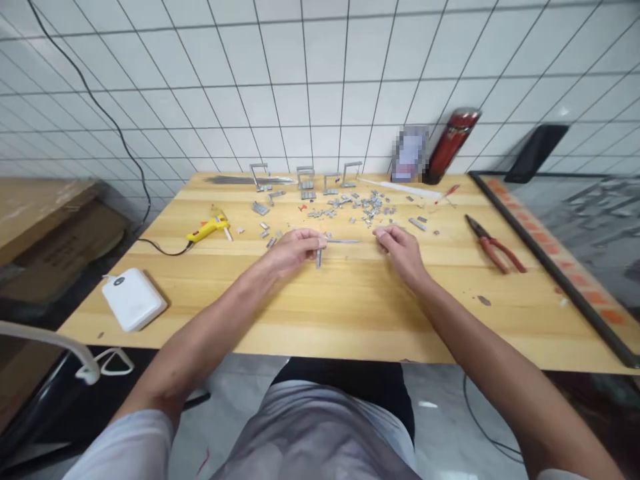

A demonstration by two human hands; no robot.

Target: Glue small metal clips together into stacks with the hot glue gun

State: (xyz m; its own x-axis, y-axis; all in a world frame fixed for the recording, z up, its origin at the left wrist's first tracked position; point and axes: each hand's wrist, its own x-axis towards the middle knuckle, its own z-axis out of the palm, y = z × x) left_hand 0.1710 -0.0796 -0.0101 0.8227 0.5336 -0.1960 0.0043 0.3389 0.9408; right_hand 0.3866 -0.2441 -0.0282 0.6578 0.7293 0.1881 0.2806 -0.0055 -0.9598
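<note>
Pinching a gray strip (344,241), left fingers (309,235) clamp it while right fingers (383,233) press together nearby.

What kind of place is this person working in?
Probably a small craft workbench, perhaps at home: what looks like a yellow glue gun, red-handled pliers and scattered small grey pieces lie on a wooden table.

thin grey strip (343,241) pinched by left hand (299,248) | right hand (401,252) held near its free end | pliers (485,241) laid toward worktop's (340,313) right edge | white box (133,300) set near front-left corner
</note>
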